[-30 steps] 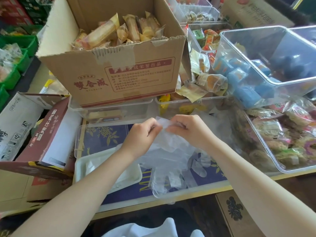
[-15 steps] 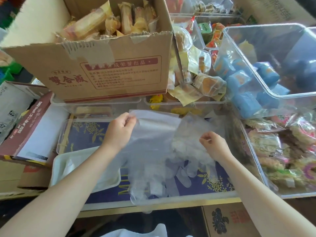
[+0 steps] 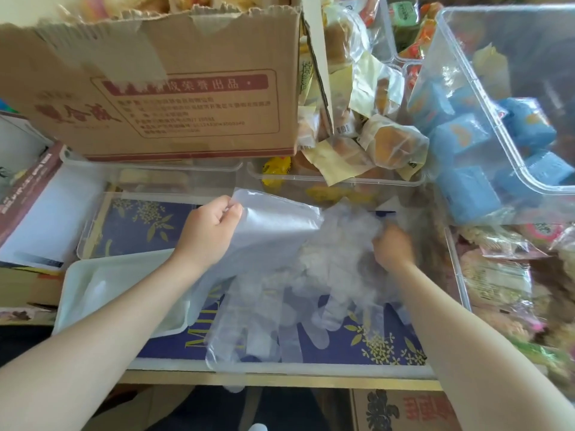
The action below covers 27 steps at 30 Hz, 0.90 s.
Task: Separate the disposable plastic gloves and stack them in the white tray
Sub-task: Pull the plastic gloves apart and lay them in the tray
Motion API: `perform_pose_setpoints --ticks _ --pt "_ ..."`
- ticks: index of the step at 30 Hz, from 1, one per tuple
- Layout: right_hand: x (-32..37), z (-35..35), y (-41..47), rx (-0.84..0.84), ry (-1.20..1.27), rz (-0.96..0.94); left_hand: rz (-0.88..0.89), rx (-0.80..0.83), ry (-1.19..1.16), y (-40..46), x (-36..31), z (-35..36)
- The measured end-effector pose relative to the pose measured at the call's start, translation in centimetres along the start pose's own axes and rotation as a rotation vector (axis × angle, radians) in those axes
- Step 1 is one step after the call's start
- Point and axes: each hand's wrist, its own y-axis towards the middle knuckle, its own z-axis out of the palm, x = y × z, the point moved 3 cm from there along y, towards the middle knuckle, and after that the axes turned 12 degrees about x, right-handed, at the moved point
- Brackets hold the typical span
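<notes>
Since a second ago the hands have pulled apart: they were together pinching one cuff, now the left hand (image 3: 207,227) has drawn a glove (image 3: 273,244) off to the left while the right hand (image 3: 393,247) sits back on the pile.

Nearest: the glove's fingers hang down past the front edge of the surface (image 3: 280,379). White tray (image 3: 93,275) sits front-left, under the left forearm; something pale and flat lies in it, likely gloves already stacked, hard to tell.

Middle: left grip is a thumb-and-finger pinch on the cuff corner of the glove, rest of the fingers curled. The glove is stretched out in the air, its lower part overlapping the tray's right end. Right hand is blurred, down on the crumpled glove pile (image 3: 348,244), fingers seem curled into it; I can't tell for sure whether it holds or just presses.

Far: cardboard box (image 3: 161,88) on clear bins, wrapped snacks and a clear bin of blue packets (image 3: 466,144) to the right.

Step, as I judge it: separating, one glove nearly free of the pile. Next move calls for pulling it fully clear, the right hand holding the rest down, then carrying it left and laying it flat in the tray. Film is thin and clingy, so a second glove may drag along.
</notes>
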Motion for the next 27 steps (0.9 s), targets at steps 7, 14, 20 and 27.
perform_pose_setpoints --ticks 7,14,20,27 --pt "3.0 -3.1 -4.7 -0.155 0.586 -0.245 -0.007 0.0 -0.036 -0.2 0.4 -0.9" --pt "9.7 -7.9 -13.3 -0.001 0.865 -0.72 0.097 -0.04 -0.144 -0.6 0.9 -4.0" --pt "13.5 -9.3 -18.5 0.169 0.905 -0.791 0.21 -0.074 -0.138 -1.2 1.7 -7.5" --pt "16.9 -7.3 -22.0 0.342 1.118 -0.884 0.281 -0.015 -0.357 -2.8 1.6 -9.9"
